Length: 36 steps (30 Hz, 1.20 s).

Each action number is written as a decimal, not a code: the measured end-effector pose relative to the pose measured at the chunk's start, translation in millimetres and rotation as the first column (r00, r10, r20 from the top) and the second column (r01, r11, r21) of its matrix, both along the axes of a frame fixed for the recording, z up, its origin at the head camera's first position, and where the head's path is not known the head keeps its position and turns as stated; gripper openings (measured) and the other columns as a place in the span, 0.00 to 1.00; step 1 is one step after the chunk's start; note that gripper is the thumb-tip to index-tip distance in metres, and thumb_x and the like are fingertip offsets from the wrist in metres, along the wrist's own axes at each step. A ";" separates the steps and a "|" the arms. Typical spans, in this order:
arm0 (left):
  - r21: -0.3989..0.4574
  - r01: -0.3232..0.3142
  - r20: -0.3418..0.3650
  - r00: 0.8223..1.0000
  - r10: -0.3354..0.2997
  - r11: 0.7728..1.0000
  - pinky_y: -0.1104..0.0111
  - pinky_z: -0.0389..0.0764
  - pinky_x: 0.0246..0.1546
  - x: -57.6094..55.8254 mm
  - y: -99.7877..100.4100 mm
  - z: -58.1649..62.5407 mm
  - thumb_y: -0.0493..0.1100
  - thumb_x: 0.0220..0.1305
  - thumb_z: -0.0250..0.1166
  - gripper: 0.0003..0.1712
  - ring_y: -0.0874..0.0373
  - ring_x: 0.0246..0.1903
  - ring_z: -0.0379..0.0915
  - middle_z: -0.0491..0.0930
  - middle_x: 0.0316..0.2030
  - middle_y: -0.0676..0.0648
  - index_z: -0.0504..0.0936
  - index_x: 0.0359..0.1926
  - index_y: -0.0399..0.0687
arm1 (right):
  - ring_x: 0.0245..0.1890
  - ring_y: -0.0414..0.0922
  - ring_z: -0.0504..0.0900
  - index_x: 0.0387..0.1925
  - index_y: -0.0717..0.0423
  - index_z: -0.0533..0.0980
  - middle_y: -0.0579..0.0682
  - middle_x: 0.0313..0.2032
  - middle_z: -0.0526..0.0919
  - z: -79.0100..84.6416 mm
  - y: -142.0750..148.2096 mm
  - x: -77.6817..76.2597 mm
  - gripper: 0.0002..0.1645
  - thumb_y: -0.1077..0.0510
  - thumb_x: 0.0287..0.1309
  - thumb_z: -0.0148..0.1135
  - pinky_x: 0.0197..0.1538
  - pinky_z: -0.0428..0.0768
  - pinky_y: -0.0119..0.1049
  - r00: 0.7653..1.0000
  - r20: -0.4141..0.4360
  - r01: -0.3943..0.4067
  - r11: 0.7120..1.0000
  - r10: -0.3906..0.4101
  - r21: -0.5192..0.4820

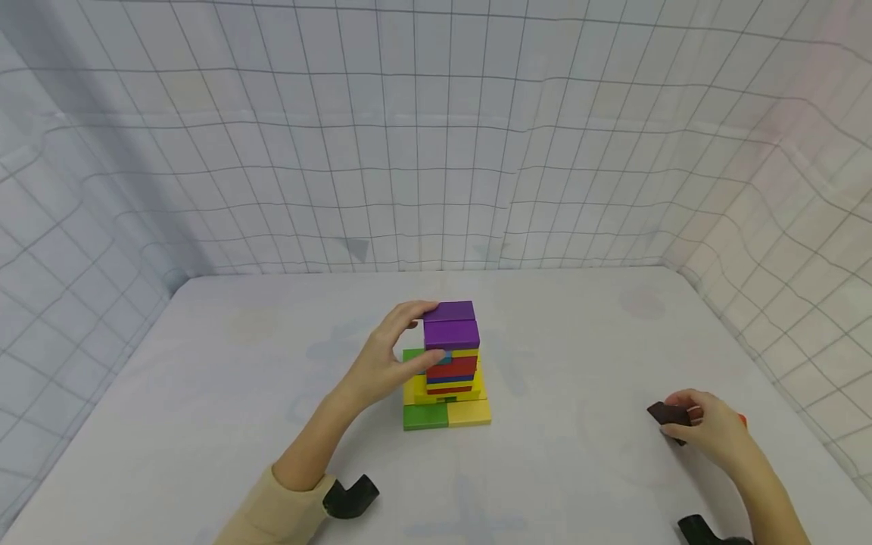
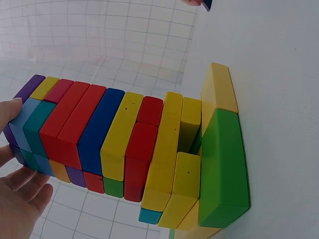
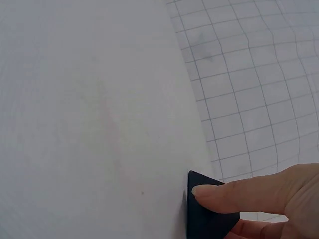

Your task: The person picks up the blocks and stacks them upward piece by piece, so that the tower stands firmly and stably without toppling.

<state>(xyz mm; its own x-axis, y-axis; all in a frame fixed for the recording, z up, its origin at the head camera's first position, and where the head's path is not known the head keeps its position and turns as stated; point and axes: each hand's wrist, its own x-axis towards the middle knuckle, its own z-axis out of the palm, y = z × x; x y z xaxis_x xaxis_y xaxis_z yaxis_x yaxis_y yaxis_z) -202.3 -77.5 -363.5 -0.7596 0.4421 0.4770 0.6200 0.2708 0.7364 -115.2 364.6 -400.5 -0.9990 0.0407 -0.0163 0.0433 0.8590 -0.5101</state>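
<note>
A tower of coloured wooden blocks (image 1: 452, 369), topped by purple blocks (image 1: 450, 333), stands at the middle of the table. My left hand (image 1: 395, 350) holds the tower's upper end from the left, fingers at the far side of the purple top and thumb on the near side. In the left wrist view, the thumb (image 2: 9, 110) lies beside a light blue block (image 2: 21, 130). Over at the right, my right hand (image 1: 711, 428) pinches a dark block with angled edges (image 1: 668, 414), close over the tabletop. Its thumb lies flat along the block (image 3: 207, 219) in the right wrist view.
Green (image 1: 425, 416) and pale yellow (image 1: 468, 412) flat blocks form the tower's base. A small orange-red thing (image 1: 743, 420) shows behind the right hand. White grid-patterned sheeting (image 1: 436, 151) surrounds the white table (image 1: 559, 469) at the back and both sides.
</note>
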 end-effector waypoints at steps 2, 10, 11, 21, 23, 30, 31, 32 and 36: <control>-0.005 -0.004 -0.004 1.000 0.004 1.000 0.58 0.69 0.54 0.0 -0.9 0.3 0.39 0.54 0.67 0.35 0.55 0.55 0.63 0.65 0.60 0.48 0.65 0.62 0.48 | 0.37 0.55 0.75 0.42 0.67 0.74 0.66 0.40 0.77 -0.8 0.4 -1.2 0.24 0.60 0.42 0.71 0.31 0.74 0.34 1.000 0.005 0.002 1.000 -0.002 -0.004; -0.002 0.008 0.000 1.000 -0.008 1.000 0.58 0.70 0.54 0.8 -2.2 2.2 0.39 0.55 0.67 0.34 0.55 0.55 0.62 0.65 0.60 0.47 0.65 0.62 0.48 | 0.38 0.34 0.77 0.45 0.62 0.76 0.63 0.44 0.77 -5.0 -13.2 -11.3 0.22 0.61 0.46 0.70 0.34 0.78 0.25 0.975 -0.216 -0.075 0.992 0.051 -0.103; -0.001 0.010 0.000 1.000 -0.010 1.000 0.58 0.69 0.54 0.9 -2.1 2.4 0.39 0.54 0.67 0.34 0.55 0.56 0.62 0.65 0.60 0.47 0.65 0.62 0.48 | 0.38 0.29 0.75 0.45 0.62 0.76 0.61 0.43 0.78 -2.9 -18.0 -15.1 0.22 0.63 0.45 0.69 0.35 0.78 0.22 0.961 -0.268 -0.113 0.985 0.075 -0.132; 0.035 0.026 -0.002 1.000 -0.026 0.999 0.57 0.69 0.54 -1.0 -1.8 -0.5 0.36 0.54 0.66 0.35 0.54 0.56 0.62 0.65 0.59 0.46 0.63 0.63 0.45 | 0.44 0.36 0.75 0.50 0.64 0.74 0.55 0.46 0.78 69.7 -114.3 -70.1 0.26 0.74 0.45 0.65 0.46 0.77 0.27 0.776 -0.533 -0.529 0.807 0.337 -0.261; 0.037 0.021 0.009 1.000 -0.021 0.999 0.56 0.69 0.55 -0.9 -1.6 -0.5 0.37 0.54 0.67 0.37 0.53 0.56 0.63 0.64 0.59 0.46 0.62 0.64 0.45 | 0.45 0.37 0.75 0.51 0.63 0.73 0.56 0.47 0.78 83.0 -136.4 -79.4 0.27 0.72 0.46 0.65 0.47 0.77 0.28 0.742 -0.553 -0.575 0.784 0.379 -0.233; 0.033 0.002 0.053 0.999 -0.004 0.999 0.56 0.67 0.57 -0.3 -1.3 0.6 0.38 0.54 0.67 0.42 0.53 0.57 0.62 0.63 0.61 0.45 0.56 0.67 0.48 | 0.46 0.44 0.77 0.55 0.60 0.71 0.54 0.50 0.77 108.1 -199.2 -103.3 0.28 0.66 0.49 0.65 0.49 0.77 0.35 0.668 -0.519 -0.696 0.695 0.533 -0.181; 0.038 0.005 0.058 0.998 -0.007 0.999 0.56 0.66 0.57 -0.2 -1.3 0.7 0.38 0.54 0.67 0.43 0.53 0.57 0.62 0.62 0.62 0.45 0.55 0.67 0.48 | 0.46 0.44 0.77 0.55 0.60 0.70 0.53 0.50 0.78 109.5 -205.4 -106.0 0.29 0.65 0.49 0.66 0.49 0.77 0.36 0.660 -0.506 -0.707 0.687 0.555 -0.168; 0.041 0.008 0.063 0.998 -0.010 0.999 0.56 0.66 0.58 -0.1 -1.4 0.7 0.37 0.54 0.67 0.43 0.53 0.58 0.62 0.62 0.62 0.45 0.54 0.68 0.48 | 0.45 0.44 0.77 0.56 0.59 0.70 0.53 0.50 0.78 110.5 -210.7 -108.4 0.29 0.64 0.50 0.66 0.49 0.77 0.36 0.653 -0.493 -0.717 0.678 0.575 -0.160; 0.058 0.019 0.070 0.997 -0.023 0.998 0.57 0.66 0.58 0.8 -2.0 1.3 0.35 0.54 0.66 0.44 0.52 0.58 0.61 0.62 0.62 0.44 0.53 0.68 0.46 | 0.44 0.43 0.77 0.57 0.58 0.69 0.53 0.47 0.79 112.8 -225.1 -114.0 0.30 0.64 0.50 0.65 0.49 0.76 0.37 0.626 -0.452 -0.754 0.640 0.636 -0.144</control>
